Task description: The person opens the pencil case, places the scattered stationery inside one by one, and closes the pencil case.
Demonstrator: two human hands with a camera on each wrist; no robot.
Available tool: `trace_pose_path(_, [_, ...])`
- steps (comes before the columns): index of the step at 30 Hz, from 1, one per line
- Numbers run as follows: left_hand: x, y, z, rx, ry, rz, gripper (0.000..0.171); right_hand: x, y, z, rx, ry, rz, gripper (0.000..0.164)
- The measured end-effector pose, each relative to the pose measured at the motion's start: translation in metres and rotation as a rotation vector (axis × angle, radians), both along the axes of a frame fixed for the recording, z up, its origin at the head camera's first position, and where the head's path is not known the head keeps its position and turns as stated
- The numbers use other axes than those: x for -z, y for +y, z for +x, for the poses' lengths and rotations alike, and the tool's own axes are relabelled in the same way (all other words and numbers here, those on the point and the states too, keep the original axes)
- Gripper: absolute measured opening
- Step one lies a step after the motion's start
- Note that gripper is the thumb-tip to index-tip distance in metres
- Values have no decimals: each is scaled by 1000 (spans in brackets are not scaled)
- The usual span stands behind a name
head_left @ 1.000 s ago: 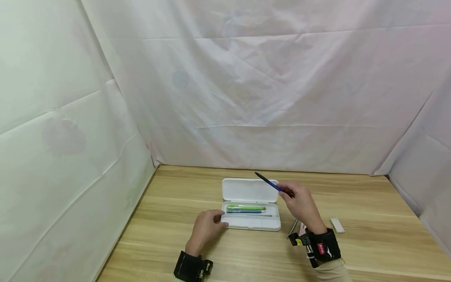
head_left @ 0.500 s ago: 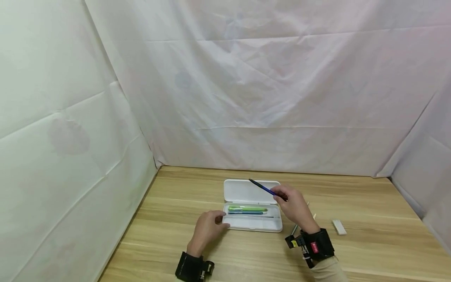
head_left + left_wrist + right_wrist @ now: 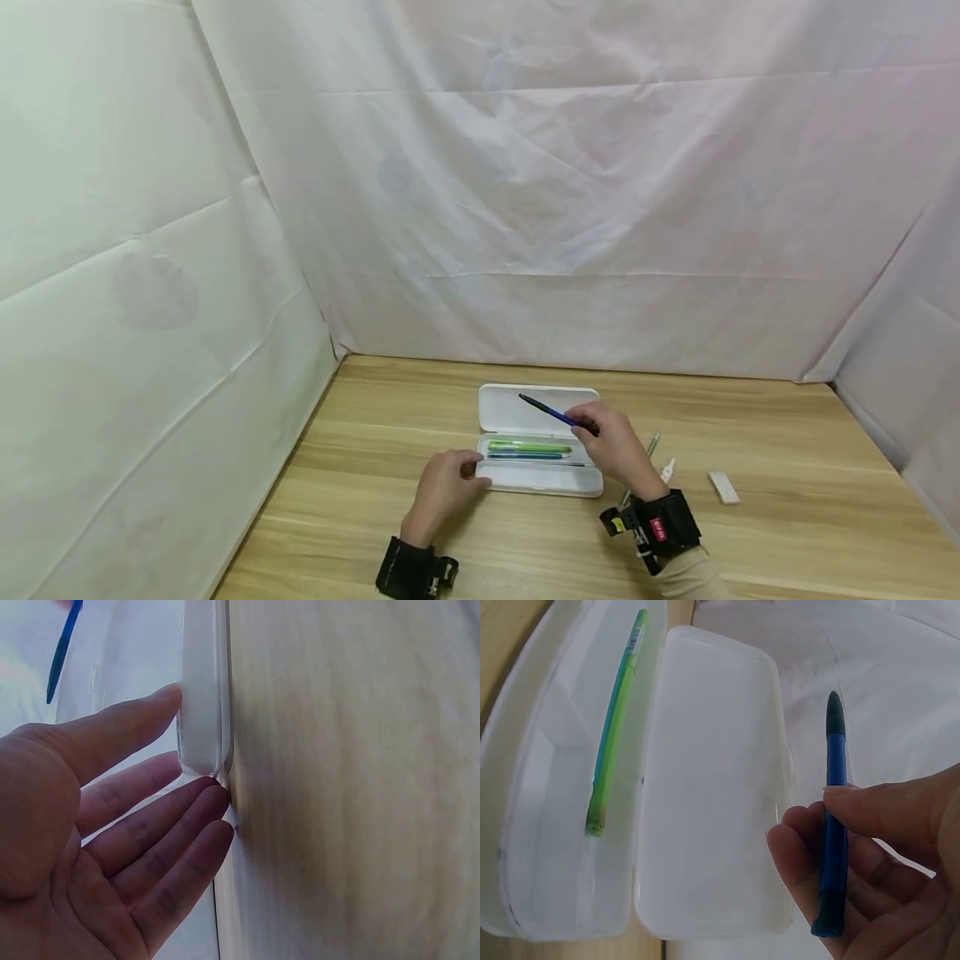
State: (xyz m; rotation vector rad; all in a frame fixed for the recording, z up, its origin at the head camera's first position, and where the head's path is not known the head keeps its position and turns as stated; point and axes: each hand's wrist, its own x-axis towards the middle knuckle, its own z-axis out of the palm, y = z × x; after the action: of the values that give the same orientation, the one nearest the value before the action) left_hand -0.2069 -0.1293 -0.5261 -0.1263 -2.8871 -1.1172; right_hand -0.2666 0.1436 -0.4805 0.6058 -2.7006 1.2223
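R grip (image 3: 613,443) pinches blue pen (image 3: 834,851), L grip (image 3: 441,487) is spread against case (image 3: 536,477), & tip (image 3: 835,705) cd clip lid (image 3: 712,787) if I dip it.

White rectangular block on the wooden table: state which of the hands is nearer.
Right. The right hand, gripping a blue pen, is left of the block; the left hand is farther left, at the left end of the open white plastic case.

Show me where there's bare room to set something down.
Bare table lies between the left hand and left cloth, and right of the white block. The case has a bare front compartment. Crowded: its back compartment, with pens; around the right hand, by the tube.
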Motion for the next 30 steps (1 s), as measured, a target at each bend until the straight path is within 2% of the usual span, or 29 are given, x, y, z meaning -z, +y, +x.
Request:
trace_pose_path(17, [5, 6, -4, -5, 0, 5, 35, 10, -8, -9, -4, -52, 36, 19])
trace_pose_path(30, [4, 8, -6, 2, -4, 0, 35, 19, -17, -18, -25, -48, 63, 19])
